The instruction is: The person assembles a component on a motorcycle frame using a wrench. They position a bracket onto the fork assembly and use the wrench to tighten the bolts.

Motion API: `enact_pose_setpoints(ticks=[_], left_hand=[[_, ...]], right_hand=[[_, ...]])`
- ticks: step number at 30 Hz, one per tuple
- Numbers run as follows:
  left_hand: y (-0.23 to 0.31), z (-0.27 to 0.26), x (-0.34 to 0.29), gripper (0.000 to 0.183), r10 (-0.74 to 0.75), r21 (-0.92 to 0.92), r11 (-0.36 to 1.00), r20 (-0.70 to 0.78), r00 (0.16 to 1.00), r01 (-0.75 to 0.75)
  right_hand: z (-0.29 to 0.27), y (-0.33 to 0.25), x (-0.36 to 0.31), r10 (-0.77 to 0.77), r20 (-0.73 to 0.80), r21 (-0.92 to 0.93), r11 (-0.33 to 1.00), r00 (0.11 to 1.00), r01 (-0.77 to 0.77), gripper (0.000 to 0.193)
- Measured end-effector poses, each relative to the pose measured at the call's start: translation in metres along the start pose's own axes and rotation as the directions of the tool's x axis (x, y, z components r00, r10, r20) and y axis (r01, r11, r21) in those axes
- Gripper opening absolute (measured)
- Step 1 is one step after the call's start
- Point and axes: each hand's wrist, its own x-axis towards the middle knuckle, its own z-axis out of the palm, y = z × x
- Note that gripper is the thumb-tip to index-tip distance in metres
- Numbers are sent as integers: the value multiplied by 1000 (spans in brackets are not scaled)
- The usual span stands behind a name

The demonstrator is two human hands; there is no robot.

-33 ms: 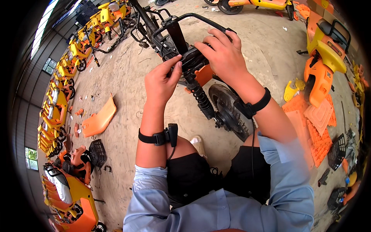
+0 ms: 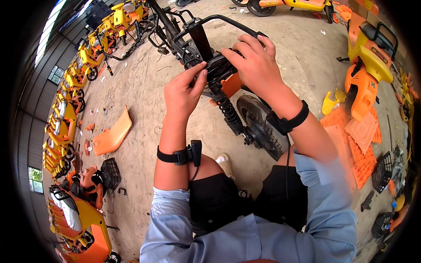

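Note:
A stripped black bike frame [image 2: 175,33] stands in front of me with its rear wheel [image 2: 258,127] and coil spring [image 2: 228,111] toward my knees. My right hand [image 2: 254,65] lies over a black part [image 2: 217,65] under the curved black rack bar [image 2: 219,18] and grips it from above. At the left edge of that same part, my left hand [image 2: 184,92] pinches with thumb and fingers. An orange piece [image 2: 231,85] sits just below the part. Both wrists wear black bands.
An orange plastic panel [image 2: 112,136] and a black basket [image 2: 110,173] lie on the concrete floor at left. Rows of yellow and orange bikes [image 2: 66,118] line the left wall. Orange grid plates [image 2: 359,140] and an orange scooter body [image 2: 366,74] are at right.

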Motion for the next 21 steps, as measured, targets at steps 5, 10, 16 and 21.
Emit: enact_pose_setpoints(ticks=[5, 10, 16, 21], left_hand=[[8, -1, 0, 29, -6, 52, 999, 26, 1000, 5], [3, 3, 0, 32, -84, 23, 996, 60, 995, 83], [4, 23, -3, 31, -173, -103, 980, -38, 984, 169], [8, 23, -1, 26, -225, -257, 950, -169, 960, 177]], right_hand=[[-50, -22, 3, -65, 107, 26, 998, 992, 62, 23], [-68, -69, -5, -90, 95, 222, 973, 991, 67, 9], [-67, -91, -13, 5, 157, 553, 828, 988, -92, 23], [-68, -81, -4, 83, 22, 612, 787, 996, -79, 21]])
